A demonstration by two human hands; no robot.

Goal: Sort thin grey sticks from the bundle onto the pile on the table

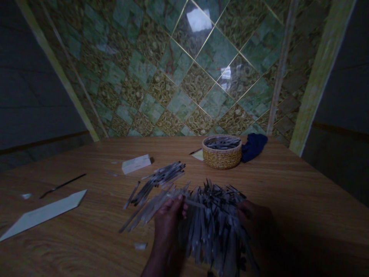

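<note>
A big heap of thin grey metal strips (213,219) lies on the wooden table (302,192) right in front of me. My left hand (168,221) rests at the heap's left edge, fingertips pinching one strip near its end. At the heap's right side sits my right hand (253,219), in dim light, fingers against the strips; its grip is unclear. A smaller loose bundle of the same strips (158,179) lies just beyond my left hand.
A woven basket (221,156) holding more strips stands at the back, a dark blue cloth (253,146) beside it. A white block (136,164), a long white pointed piece (43,213) and a thin dark rod (62,185) lie to the left. A tiled wall rises behind.
</note>
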